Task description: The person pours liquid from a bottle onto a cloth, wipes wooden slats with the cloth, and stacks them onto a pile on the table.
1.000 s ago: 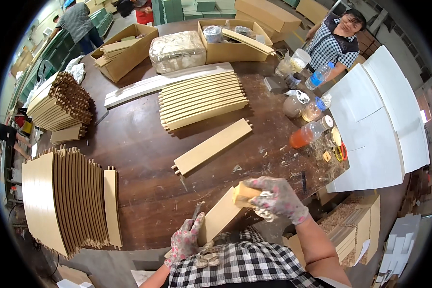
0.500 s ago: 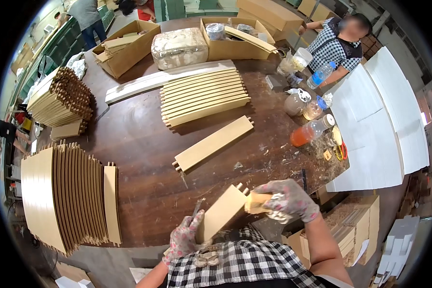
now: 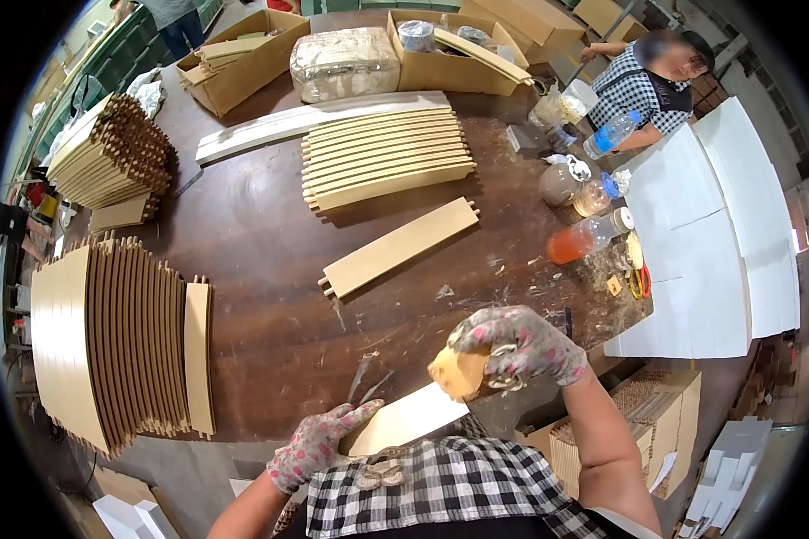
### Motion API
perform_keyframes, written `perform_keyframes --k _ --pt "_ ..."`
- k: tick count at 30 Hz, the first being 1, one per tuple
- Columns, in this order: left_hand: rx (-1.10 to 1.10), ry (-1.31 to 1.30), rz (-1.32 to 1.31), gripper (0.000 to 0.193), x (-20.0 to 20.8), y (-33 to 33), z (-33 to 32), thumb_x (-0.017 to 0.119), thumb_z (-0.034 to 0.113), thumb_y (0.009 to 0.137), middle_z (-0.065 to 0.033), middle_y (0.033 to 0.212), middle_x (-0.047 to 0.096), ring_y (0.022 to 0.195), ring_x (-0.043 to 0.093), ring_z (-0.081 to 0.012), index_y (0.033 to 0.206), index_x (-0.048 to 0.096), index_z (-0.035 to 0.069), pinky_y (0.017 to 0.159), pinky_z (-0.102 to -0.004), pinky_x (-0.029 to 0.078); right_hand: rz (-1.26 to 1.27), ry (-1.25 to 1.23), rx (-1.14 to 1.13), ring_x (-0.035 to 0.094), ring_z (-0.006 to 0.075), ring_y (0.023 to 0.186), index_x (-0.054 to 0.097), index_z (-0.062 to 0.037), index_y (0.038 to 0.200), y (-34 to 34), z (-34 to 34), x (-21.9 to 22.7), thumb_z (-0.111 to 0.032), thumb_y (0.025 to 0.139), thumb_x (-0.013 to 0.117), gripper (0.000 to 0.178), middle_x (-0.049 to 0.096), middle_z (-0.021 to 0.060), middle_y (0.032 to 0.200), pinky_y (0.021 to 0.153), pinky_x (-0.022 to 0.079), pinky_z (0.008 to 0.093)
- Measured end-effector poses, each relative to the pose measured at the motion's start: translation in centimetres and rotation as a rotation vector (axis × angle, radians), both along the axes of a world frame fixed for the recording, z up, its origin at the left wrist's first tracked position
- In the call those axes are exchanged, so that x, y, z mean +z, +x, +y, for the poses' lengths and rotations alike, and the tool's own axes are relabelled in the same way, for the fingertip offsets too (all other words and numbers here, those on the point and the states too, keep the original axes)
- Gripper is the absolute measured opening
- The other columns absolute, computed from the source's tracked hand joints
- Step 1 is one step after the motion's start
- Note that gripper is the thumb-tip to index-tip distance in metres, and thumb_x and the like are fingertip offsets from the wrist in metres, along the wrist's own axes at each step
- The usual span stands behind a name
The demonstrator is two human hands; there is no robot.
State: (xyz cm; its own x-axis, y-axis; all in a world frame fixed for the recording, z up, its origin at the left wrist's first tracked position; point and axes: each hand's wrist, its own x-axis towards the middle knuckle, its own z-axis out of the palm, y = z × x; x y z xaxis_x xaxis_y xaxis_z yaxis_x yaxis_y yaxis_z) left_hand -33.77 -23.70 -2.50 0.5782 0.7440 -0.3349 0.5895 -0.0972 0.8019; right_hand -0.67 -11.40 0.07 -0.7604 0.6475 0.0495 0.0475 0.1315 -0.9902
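My left hand (image 3: 316,445), in a patterned work glove, grips the left end of a tan wooden slat (image 3: 404,419) held close against my checked apron. My right hand (image 3: 532,346), gloved too, is closed around a yellow-tan sponge-like pad (image 3: 459,372). The pad rests at or just above the slat's far right end; contact is hard to tell. Part of the slat hides behind the pad and the apron. Ahead on the table lies a single slat (image 3: 400,248) with dowel pegs at its ends. Beyond it sits a row of similar slats (image 3: 388,160).
Stacked slats (image 3: 121,346) stand on the brown table (image 3: 270,359) at the left, with another pile (image 3: 112,166) behind. Bottles (image 3: 589,235) and scissors (image 3: 640,281) line the right side. Cardboard boxes (image 3: 243,67) stand at the back. Another person (image 3: 643,85) is at the far right.
My right hand has moved left and up, bringing the pad over the slat's end. The held slat has turned to a flatter angle, and its pegs no longer show. The view has shifted slightly.
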Motion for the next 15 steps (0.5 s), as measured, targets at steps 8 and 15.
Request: perform_keyframes --k 8,15 --pt "0.011 -0.041 -0.174 0.073 -2.4 0.1 -0.8 0.075 0.031 0.072 -0.0170 0.121 0.061 0.109 0.061 -0.0330 0.137 0.050 0.009 0.092 -0.0383 0.049 0.030 -0.010 0.078 0.063 0.0258 0.105 0.067 -0.0046 0.108 -0.5 1.1 -0.5 0.003 0.064 0.070 0.044 0.066 0.0108 0.111 0.092 0.051 0.0370" --pt "0.007 -0.067 -0.164 0.075 -2.7 0.3 -0.7 0.075 0.036 0.072 -0.0150 0.121 0.062 0.107 0.062 -0.0314 0.138 0.048 0.013 0.090 -0.0385 0.050 -0.231 0.023 0.218 0.064 0.0236 0.104 0.069 -0.0061 0.105 -1.2 1.3 0.9 0.001 0.064 0.077 0.043 0.067 0.0085 0.110 0.091 0.052 0.0367"
